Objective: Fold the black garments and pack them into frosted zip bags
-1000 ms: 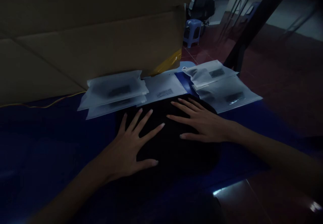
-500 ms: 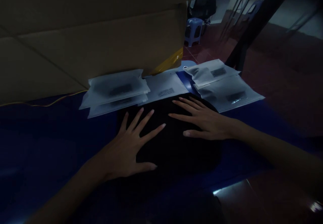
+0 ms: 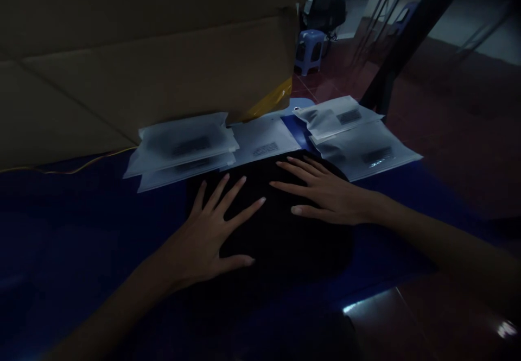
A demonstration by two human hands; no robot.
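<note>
Head view: I see my left hand (image 3: 203,239) and right hand (image 3: 329,195) both spread flat, fingers splayed, on the black folded cloth (image 3: 285,244) lying on the blue tabletop (image 3: 81,230), just before frosted packaged bags (image 3: 183,146) and a cardboard box (image 3: 163,62).

The folded black fabric piece (image 3: 280,230) is plain. The dark blue tabletop (image 3: 81,241) is uniform. The frosted white plastic packets (image 3: 183,144) carry dark printed labels. The brown cardboard box (image 3: 142,62) bears a yellow tape strip (image 3: 272,101). The smooth floor (image 3: 448,149) is dark red.
</note>
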